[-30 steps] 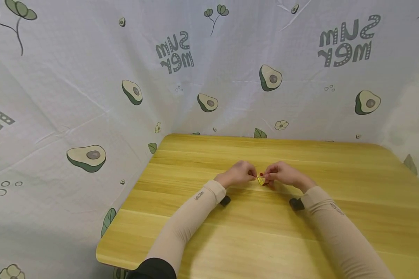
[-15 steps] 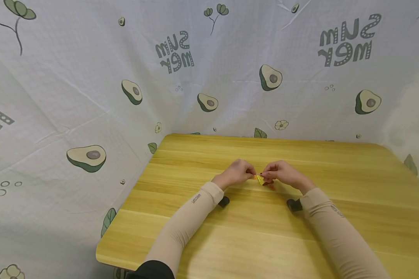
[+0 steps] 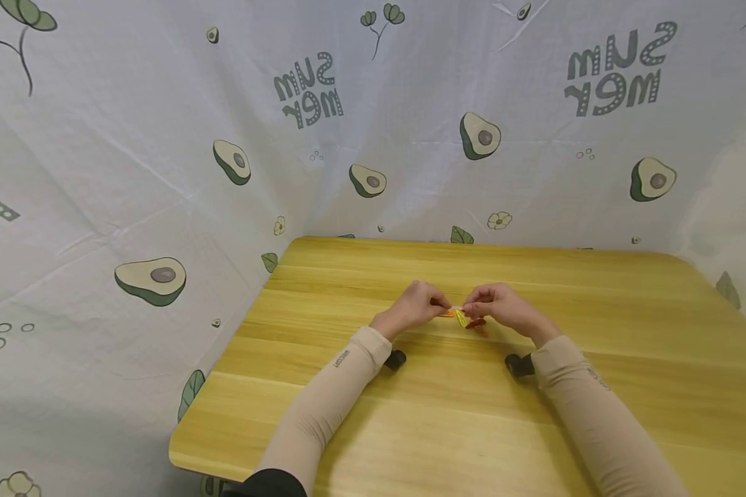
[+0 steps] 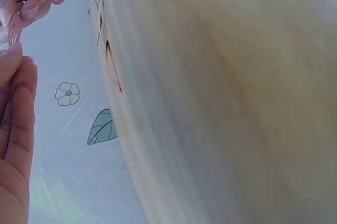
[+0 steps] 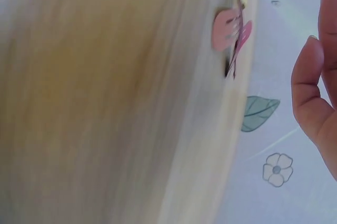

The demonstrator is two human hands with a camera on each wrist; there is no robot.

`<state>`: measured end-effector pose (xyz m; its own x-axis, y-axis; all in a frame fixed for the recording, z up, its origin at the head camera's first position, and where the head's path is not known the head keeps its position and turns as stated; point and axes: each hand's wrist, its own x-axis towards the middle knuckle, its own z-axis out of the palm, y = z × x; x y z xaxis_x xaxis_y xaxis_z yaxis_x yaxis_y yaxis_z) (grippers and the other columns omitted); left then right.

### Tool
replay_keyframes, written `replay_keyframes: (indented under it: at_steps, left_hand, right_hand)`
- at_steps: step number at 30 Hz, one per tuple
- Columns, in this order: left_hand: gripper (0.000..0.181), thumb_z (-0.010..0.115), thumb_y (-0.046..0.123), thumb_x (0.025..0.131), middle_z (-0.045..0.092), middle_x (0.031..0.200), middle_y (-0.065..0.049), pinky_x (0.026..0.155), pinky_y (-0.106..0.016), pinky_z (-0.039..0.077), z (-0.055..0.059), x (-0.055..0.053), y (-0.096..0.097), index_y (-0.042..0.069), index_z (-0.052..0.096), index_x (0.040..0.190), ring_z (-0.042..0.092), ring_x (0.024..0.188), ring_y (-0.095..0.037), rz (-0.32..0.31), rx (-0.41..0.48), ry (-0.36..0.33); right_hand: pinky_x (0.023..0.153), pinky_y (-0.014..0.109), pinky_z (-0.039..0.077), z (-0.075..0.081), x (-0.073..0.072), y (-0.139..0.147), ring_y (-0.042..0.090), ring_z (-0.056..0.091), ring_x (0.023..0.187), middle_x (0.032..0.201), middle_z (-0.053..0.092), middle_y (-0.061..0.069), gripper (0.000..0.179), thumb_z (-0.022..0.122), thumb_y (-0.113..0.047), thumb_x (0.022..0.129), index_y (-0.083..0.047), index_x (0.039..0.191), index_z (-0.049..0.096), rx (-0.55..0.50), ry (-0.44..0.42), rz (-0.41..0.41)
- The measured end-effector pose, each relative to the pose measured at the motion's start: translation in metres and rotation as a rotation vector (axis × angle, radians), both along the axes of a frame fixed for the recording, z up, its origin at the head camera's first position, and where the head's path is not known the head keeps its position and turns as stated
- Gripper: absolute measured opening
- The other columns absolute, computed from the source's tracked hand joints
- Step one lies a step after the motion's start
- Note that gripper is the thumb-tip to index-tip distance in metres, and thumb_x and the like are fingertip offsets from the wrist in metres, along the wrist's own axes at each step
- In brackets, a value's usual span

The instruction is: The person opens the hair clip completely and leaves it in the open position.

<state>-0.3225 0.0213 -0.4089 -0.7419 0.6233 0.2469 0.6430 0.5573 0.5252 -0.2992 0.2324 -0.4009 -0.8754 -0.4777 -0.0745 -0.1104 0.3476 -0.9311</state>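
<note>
L hand [image 3: 415, 302] & R hand [image 3: 500, 306] nearly meet, each pinching small pink piece [image 4: 15, 30] betw. them, above table [image 3: 447, 428]. Far table edge lies beyond hands, w/ patterned cloth [image 3: 410, 166] behind; bare wood runs to near side betw. sleeves [image 3: 320, 407]. Yellow piece [image 3: 461, 318], red piece [image 3: 476, 323] & orange pieces [image 3: 448, 314] lie close under hands; black wrist cams [image 3: 396, 359] sit below wrists.

Left wrist view: left grip [image 4: 18, 140] cut off at left edge, pink piece [image 4: 14, 32] partly hidden. Right wrist view: right grip [image 5: 318, 121] cropped (contact out of shot), surface [image 5: 105, 103] blurred. Head view: yellow piece [image 3: 461, 318] too small to identify
</note>
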Motion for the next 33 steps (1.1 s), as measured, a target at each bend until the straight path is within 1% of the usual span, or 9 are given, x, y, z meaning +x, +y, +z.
replay_keyframes:
  at_steps: [3, 6, 10, 13, 15, 22, 24, 30, 33]
  left_hand:
    - [0.009, 0.067, 0.015, 0.078, 0.069, 0.081, 0.003, 0.058, -0.009, 0.045, 0.0, 0.001, -0.003, 0.01, 0.072, 0.084, 0.058, 0.067, 0.003, 0.007, 0.047, -0.041]
    - [0.007, 0.067, 0.015, 0.078, 0.069, 0.08, 0.005, 0.058, -0.01, 0.046, -0.001, 0.001, -0.004, 0.013, 0.072, 0.082, 0.057, 0.067, 0.004, 0.031, 0.094, -0.085]
    - [0.005, 0.067, 0.017, 0.078, 0.068, 0.078, 0.008, 0.059, -0.012, 0.047, -0.002, 0.001, -0.005, 0.017, 0.071, 0.081, 0.058, 0.068, 0.004, 0.064, 0.149, -0.142]
    - [0.004, 0.067, 0.018, 0.078, 0.067, 0.076, 0.009, 0.059, -0.014, 0.048, -0.001, 0.002, -0.006, 0.017, 0.071, 0.08, 0.059, 0.067, 0.003, 0.073, 0.179, -0.177]
    - [0.005, 0.068, 0.02, 0.078, 0.066, 0.075, 0.01, 0.059, -0.015, 0.048, -0.001, 0.003, -0.007, 0.017, 0.07, 0.08, 0.059, 0.066, 0.002, 0.075, 0.192, -0.188]
    - [0.005, 0.067, 0.022, 0.078, 0.064, 0.072, 0.011, 0.057, -0.016, 0.048, -0.003, 0.006, -0.007, 0.017, 0.069, 0.08, 0.059, 0.064, 0.001, 0.084, 0.206, -0.173]
    - [0.005, 0.066, 0.023, 0.079, 0.063, 0.071, 0.012, 0.057, -0.016, 0.048, -0.003, 0.007, -0.007, 0.017, 0.068, 0.079, 0.058, 0.064, 0.0, 0.092, 0.204, -0.167]
    - [0.008, 0.065, 0.026, 0.08, 0.06, 0.069, 0.013, 0.055, -0.017, 0.047, 0.002, 0.012, -0.007, 0.019, 0.066, 0.077, 0.057, 0.062, -0.001, 0.115, 0.169, -0.137]
    - [0.009, 0.064, 0.026, 0.081, 0.059, 0.068, 0.012, 0.054, -0.016, 0.046, 0.004, 0.014, -0.007, 0.02, 0.065, 0.075, 0.055, 0.059, -0.002, 0.116, 0.156, -0.127]
  right_hand:
    - [0.074, 0.052, 0.045, 0.001, 0.001, -0.002, 0.043, 0.059, 0.086, 0.099, 0.058, 0.032, 0.026, 0.055, -0.013, 0.087, 0.009, 0.102, 0.054, 0.009, 0.012, -0.007]
    - [0.073, 0.052, 0.046, 0.002, 0.002, -0.004, 0.042, 0.06, 0.085, 0.099, 0.058, 0.031, 0.025, 0.056, -0.013, 0.087, 0.007, 0.102, 0.055, 0.016, 0.025, -0.014]
    - [0.073, 0.052, 0.047, 0.003, 0.004, -0.008, 0.043, 0.059, 0.084, 0.097, 0.057, 0.033, 0.026, 0.057, -0.013, 0.086, 0.009, 0.1, 0.056, 0.006, 0.042, -0.013]
    - [0.073, 0.051, 0.048, 0.004, 0.006, -0.011, 0.043, 0.058, 0.084, 0.095, 0.056, 0.033, 0.028, 0.057, -0.014, 0.086, 0.011, 0.099, 0.055, 0.01, 0.058, -0.024]
    - [0.073, 0.05, 0.048, 0.003, 0.007, -0.014, 0.043, 0.057, 0.084, 0.094, 0.056, 0.033, 0.029, 0.057, -0.015, 0.087, 0.011, 0.099, 0.054, 0.02, 0.071, -0.036]
    - [0.068, 0.047, 0.05, -0.002, 0.01, -0.021, 0.036, 0.058, 0.078, 0.089, 0.055, 0.03, 0.025, 0.059, -0.018, 0.085, 0.005, 0.093, 0.057, 0.043, 0.135, -0.098]
    - [0.067, 0.046, 0.051, -0.003, 0.011, -0.023, 0.036, 0.057, 0.076, 0.088, 0.055, 0.03, 0.025, 0.06, -0.019, 0.085, 0.005, 0.092, 0.057, 0.044, 0.155, -0.11]
    - [0.062, 0.041, 0.052, 0.0, 0.014, -0.029, 0.041, 0.057, 0.08, 0.088, 0.058, 0.028, 0.034, 0.061, -0.027, 0.084, 0.005, 0.093, 0.058, 0.1, 0.193, -0.149]
    - [0.061, 0.04, 0.052, 0.0, 0.015, -0.031, 0.04, 0.057, 0.078, 0.087, 0.059, 0.026, 0.033, 0.061, -0.029, 0.083, 0.003, 0.091, 0.058, 0.117, 0.207, -0.172]
